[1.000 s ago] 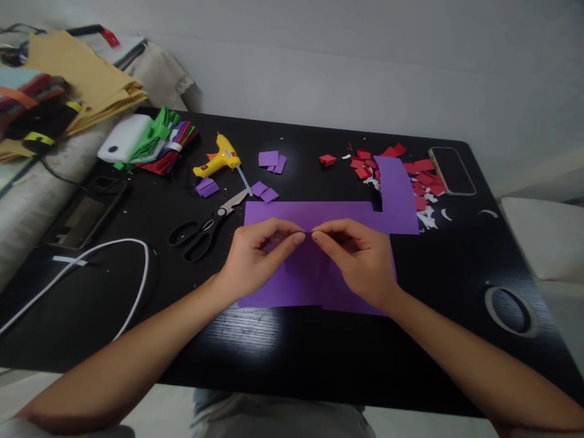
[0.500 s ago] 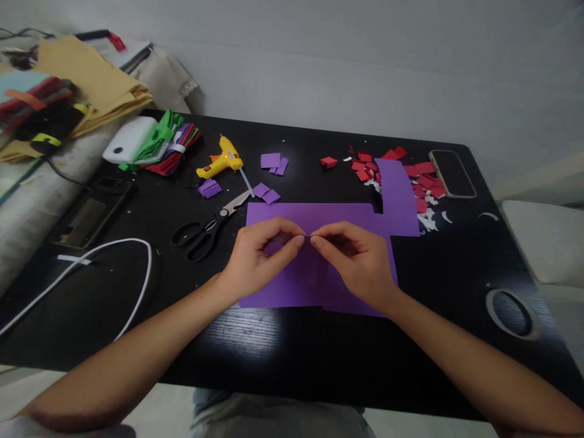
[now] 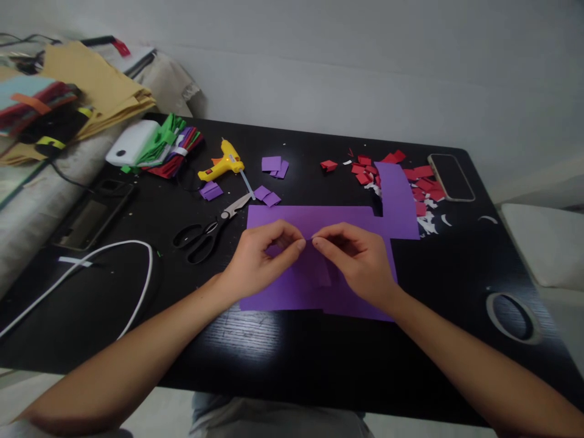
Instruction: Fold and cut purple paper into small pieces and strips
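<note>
Purple paper sheets [image 3: 274, 292] lie overlapping on the black table under both of my hands. Above them, my left hand [image 3: 267, 255] is closed in a pinch, thumb against forefinger. My right hand [image 3: 358, 261] makes a matching pinch, its fingertips just apart from the left ones. Between them is a small purple paper piece [image 3: 309, 238], whose outline blends into the sheets behind it. Left of the sheets lie black-handled scissors [image 3: 212, 230], partly spread. A curved purple paper cutout [image 3: 399, 201] overlaps the sheets' upper right corner.
A yellow glue gun [image 3: 223, 164] lies behind the scissors, near small purple paper squares [image 3: 272, 164]. Red paper scraps [image 3: 365, 170] and a phone [image 3: 451, 177] are at the back right. A tape ring [image 3: 513, 317] lies at right, a white cable [image 3: 148, 274] at left.
Both hands stay pinched over the purple sheets, with the fingertips shifted only slightly. A faint lighter patch now shows below the right fingers. The whole view has shifted a little.
</note>
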{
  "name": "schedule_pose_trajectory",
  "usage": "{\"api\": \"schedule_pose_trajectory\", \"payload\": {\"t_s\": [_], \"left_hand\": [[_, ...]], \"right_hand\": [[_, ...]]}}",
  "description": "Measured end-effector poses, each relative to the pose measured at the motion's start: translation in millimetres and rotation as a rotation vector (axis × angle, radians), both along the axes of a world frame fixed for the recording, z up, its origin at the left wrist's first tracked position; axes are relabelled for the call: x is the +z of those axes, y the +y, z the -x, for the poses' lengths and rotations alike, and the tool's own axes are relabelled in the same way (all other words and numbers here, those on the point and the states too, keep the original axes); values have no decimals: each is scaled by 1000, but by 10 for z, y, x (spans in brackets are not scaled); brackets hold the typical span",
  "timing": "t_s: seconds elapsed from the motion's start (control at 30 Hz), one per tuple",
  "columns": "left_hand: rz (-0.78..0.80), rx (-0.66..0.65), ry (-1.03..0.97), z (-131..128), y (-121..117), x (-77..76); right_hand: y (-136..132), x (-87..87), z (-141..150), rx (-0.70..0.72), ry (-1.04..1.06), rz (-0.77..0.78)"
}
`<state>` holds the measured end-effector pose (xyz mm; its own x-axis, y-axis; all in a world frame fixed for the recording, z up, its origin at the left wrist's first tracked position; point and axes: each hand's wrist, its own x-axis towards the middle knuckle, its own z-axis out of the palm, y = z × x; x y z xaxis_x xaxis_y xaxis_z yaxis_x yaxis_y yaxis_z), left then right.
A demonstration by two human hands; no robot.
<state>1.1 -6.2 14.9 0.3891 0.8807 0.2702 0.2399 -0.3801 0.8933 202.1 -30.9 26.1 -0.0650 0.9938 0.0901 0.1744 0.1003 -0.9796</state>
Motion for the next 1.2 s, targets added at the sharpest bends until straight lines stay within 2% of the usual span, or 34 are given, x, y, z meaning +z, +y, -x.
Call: {"api": "schedule_pose_trajectory", "payload": {"t_s": [0.23, 0.47, 0.67, 0.93, 1.2], "left_hand": [[-15, -19, 44, 33, 50, -1], [-10, 32, 54, 70, 100, -45], [29, 88, 29, 50, 105, -62], [97, 10, 42, 59, 101, -82], [62, -41, 125, 59, 106, -63]], "right_hand": [[43, -13, -34, 11, 3, 39], [106, -58, -69, -78, -3, 30], [146, -80, -105, -65, 5, 91], [148, -61, -117, -118, -21, 57], [118, -67, -104, -129, -34, 46]]}}
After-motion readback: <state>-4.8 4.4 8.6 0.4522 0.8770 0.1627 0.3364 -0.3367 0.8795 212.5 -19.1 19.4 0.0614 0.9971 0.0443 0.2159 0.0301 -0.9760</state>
